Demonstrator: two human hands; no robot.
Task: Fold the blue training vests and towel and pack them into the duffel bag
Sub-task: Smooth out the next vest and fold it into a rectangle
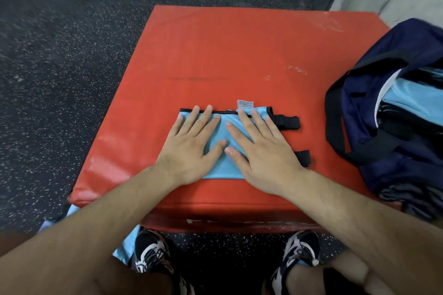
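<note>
**One vest pressed flat, some packed, more waiting near the feet**

At the bottom of the frame, a pair of dark-and-white trainers stands on speckled black floor. Beside the left shoe, in the lower left, loose light-blue cloth lies unfolded. It looks like another vest waiting its turn.

Just above, at the centre, a folded blue vest lies on the near part of a red padded box. The left hand and right hand lie side by side on it, palms down. Their fingers are straight and spread, pressing the cloth flat and gripping nothing. A white label sticks out at the vest's far edge, and black straps poke out on its right.

At the right edge, a navy duffel bag sits open on the box, apart from the vest. Light-blue fabric shows inside, so some packing appears done. Grey cloth lies at the bag's near side, and it is not clear whether this is the towel.

The task seems partway through. This vest looks ready for the bag, and the loose cloth has yet to be folded.
</note>
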